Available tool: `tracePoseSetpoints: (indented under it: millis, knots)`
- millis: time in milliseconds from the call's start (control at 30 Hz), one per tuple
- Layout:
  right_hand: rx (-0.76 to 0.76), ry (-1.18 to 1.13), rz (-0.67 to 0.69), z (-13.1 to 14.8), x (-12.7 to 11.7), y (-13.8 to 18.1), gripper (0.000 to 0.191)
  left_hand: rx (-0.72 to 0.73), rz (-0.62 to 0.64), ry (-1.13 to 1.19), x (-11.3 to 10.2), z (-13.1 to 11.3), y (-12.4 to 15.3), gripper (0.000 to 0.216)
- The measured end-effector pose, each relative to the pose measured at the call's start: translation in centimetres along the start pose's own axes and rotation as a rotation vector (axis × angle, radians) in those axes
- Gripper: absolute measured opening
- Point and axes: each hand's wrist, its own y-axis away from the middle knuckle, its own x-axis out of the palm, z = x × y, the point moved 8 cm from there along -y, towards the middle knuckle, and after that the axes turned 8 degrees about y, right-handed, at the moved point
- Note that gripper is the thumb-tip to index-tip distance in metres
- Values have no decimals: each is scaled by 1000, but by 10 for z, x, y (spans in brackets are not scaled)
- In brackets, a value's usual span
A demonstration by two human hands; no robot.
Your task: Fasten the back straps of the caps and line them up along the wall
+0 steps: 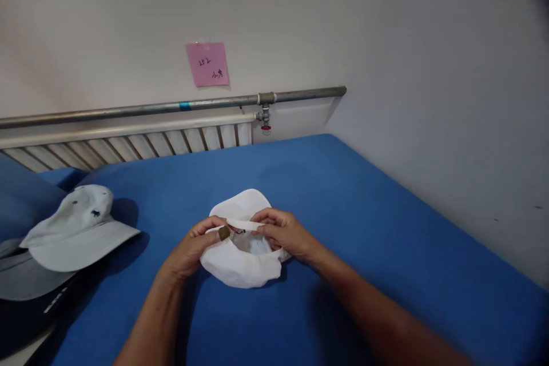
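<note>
Our fingers (pixel 214 224) on both sides are pinched on the rear strap (pixel 245 224) of the white cap (pixel 240 266): left hand (pixel 193 249) at the brass buckle (pixel 224 233), right hand (pixel 285 234) clamping the strap's other end. Looks like we're mid strap adjustment; next move likely needs steady tension and feeding the strap through the buckle. Cap sits upside down on the blue bed (pixel 364 229), soft, crumpled, brim away from us. Pale cap (pixel 81 231) lies well apart, left.

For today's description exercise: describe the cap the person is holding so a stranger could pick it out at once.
Start at the blue bed cover along the wall. Near its middle, the left hand and right hand grip a white cap by its back strap. Unlike the pale cap stacked at the left edge, it is pure white and held.
</note>
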Motion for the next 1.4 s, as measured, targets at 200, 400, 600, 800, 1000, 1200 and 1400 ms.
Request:
tracePoseSetpoints:
  millis: [200, 400, 600, 800, 1000, 1200, 1400]
  knots:
    - [-25, 206, -41, 8, -4, 4, 13, -34, 12, -90, -1, -2, 3, 23]
    - [-111, 327, -72, 15, -5, 6, 15, -46, 9, -135, -2, -4, 5, 24]
    - [-243, 531, -77, 27, 1, 13, 20, -87, -1, -208, 1, 0, 5, 29]
    - [-626, 1118, -129, 66, 31, 39, 18, -68, 30, -305, 11, -1, 4, 29]
    - [-308, 641, 23, 27, 25, 16, 15, -97, 76, -323, 17, 2, 6, 30]
    - [-89, 310, 20, 11, 12, 8, 9, -53, 74, -257, 15, -1, 4, 26]
    - [-2, -40, -17, 7, -4, 2, 11, -26, -10, -25, 2, 1, 0, 33]
